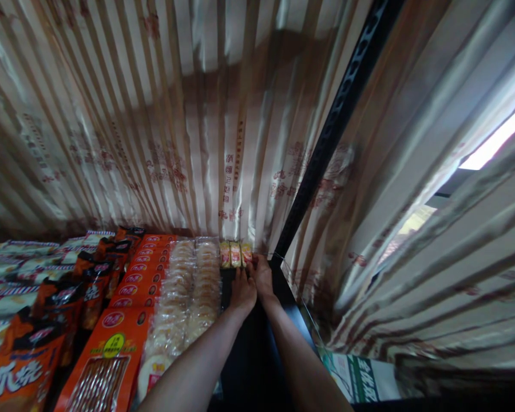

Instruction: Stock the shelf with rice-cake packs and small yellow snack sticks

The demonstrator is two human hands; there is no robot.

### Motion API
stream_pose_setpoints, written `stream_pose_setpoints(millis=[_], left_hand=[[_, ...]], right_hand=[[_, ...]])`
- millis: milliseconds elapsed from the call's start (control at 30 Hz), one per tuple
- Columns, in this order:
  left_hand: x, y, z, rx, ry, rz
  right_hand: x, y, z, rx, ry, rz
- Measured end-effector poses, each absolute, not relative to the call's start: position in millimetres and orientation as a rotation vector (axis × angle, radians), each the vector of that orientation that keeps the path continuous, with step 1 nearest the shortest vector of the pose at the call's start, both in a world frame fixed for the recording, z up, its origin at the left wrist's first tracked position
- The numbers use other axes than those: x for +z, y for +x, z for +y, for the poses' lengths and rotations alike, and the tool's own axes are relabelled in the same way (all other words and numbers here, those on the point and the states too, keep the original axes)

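Observation:
Three small yellow snack packets (235, 255) with red and pink labels stand side by side at the back of the black shelf (253, 355). My left hand (243, 290) reaches to their front, its fingers pointing forward near the lower ends of the middle and right packets. Beside it, my right hand (264, 277) has its fingers bent around the right-hand packet's outer edge. The fingertips of both hands nearly meet there and partly hide that packet. Left of the hands run two rows of clear-wrapped round, pale pieces (206, 286).
Orange flat packs (124, 337) stand in a row further left, then orange-and-black bags (30, 360) and pale bags (8, 297). A pleated, printed curtain (223, 143) hangs behind. A black slotted post (326, 143) rises at the right corner; a green-and-white package (360, 377) lies below.

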State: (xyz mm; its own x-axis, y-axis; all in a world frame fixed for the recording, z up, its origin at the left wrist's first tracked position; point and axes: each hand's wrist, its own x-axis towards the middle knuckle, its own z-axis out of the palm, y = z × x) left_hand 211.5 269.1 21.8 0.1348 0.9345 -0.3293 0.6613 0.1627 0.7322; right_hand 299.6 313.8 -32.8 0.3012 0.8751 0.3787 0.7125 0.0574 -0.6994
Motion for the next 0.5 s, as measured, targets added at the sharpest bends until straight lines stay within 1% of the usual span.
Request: stream_pose_setpoints(millis=[100, 300, 500], left_hand=[[19, 211, 270, 0.422, 1.567, 1.592], [17, 212, 267, 0.494, 1.540, 1.582], [19, 216, 245, 0.576, 1.651, 1.581]], right_hand=[[-31, 299, 314, 0.243, -1.717, -1.422], [-27, 298, 309, 0.136, -1.708, -1.494], [-22, 296, 287, 0.135, -1.694, -1.458]])
